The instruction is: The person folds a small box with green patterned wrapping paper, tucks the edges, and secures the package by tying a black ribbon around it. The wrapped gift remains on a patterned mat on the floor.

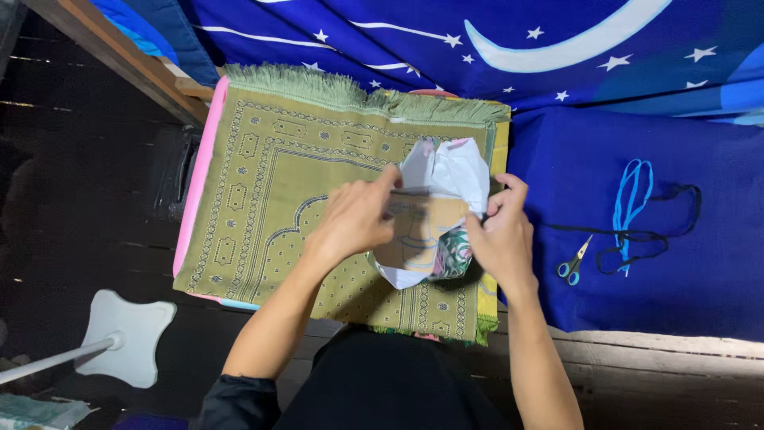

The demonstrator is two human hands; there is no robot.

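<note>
Both of my hands grip one folded paper packet [430,219] over the green fringed mat [278,183]: left hand [354,219] pinching its top edge, right hand [501,235] clasping its right side. Small scissors [573,264] and cords [633,211] lie on the blue cloth [684,295] nearby.

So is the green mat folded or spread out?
Folded: the mat lies as a thick stack, with its fringe along the top edge.

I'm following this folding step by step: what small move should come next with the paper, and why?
Probably press the raised paper flat onto the green mat. Both the left hand and right hand pinch its edges, and its folds stand loose, uncreased.
</note>
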